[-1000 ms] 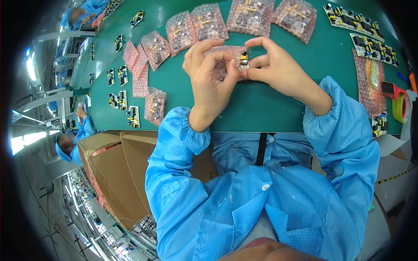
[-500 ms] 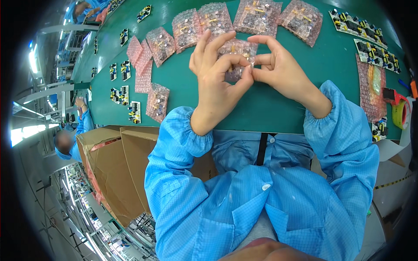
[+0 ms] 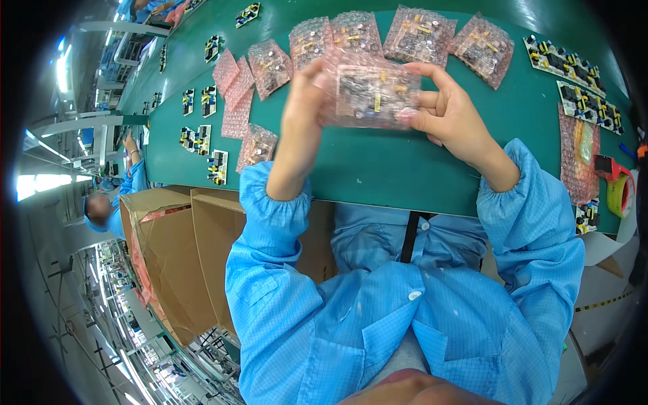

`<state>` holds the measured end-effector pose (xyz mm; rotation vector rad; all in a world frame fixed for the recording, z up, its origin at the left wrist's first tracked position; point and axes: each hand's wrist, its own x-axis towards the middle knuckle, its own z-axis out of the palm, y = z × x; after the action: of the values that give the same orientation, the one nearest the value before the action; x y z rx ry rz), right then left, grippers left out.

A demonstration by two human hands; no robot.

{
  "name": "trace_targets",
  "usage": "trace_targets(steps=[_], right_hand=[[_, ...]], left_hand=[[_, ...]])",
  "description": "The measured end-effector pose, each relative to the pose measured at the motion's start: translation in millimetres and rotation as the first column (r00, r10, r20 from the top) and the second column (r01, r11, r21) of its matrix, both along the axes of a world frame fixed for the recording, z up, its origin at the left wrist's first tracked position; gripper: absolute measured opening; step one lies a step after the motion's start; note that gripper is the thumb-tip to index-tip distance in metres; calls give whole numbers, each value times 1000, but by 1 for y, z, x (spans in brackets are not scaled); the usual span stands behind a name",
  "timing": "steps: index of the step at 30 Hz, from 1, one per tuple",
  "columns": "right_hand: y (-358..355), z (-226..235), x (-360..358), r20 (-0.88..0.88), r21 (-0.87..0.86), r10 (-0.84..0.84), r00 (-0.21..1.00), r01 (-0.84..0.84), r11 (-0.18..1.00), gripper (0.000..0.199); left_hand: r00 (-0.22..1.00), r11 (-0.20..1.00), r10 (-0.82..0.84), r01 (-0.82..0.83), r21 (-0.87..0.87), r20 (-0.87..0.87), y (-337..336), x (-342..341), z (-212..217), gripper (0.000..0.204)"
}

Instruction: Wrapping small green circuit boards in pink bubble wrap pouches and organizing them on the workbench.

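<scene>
A circuit board in a pink bubble-wrap bag (image 3: 374, 98) is held level above the green table, a little blurred by motion. My left hand (image 3: 304, 101), also blurred, is closed on the bag's left end. At the right end, my right hand (image 3: 449, 111) pinches the bag between thumb and fingers. Behind it lie more bagged circuit boards, among them one bag (image 3: 420, 35) straight back and another bag (image 3: 484, 48) to its right. One smaller bagged board (image 3: 257, 145) rests left of my left hand.
Flat pink bubble-wrap bags (image 3: 236, 111) lie at the left, near bare circuit boards (image 3: 196, 138). Long bare boards (image 3: 563, 64) sit at the far right, above a tape dispenser (image 3: 617, 189). An open cardboard box (image 3: 169, 250) stands below the table's left edge. A co-worker (image 3: 101, 206) is farther left.
The bagged board has been raised and brought nearer, now facing up and more fully in sight. My left hand has moved left to the bag's end; the view has shifted slightly.
</scene>
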<state>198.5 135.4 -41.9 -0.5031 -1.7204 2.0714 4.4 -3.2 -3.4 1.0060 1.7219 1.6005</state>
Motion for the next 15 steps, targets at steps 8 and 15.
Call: trace_targets(steps=[8, 15], right_hand=[[4, 0, 4, -30, -44, 124, 992, -126, 991, 67], [4, 4, 3, -93, -65, 120, 988, -126, 990, 71]], left_hand=[[819, 942, -322, 325, 78, 475, 0, 11, 16, 52], [896, 964, -259, 265, 34, 360, 8, 22, -7, 40]])
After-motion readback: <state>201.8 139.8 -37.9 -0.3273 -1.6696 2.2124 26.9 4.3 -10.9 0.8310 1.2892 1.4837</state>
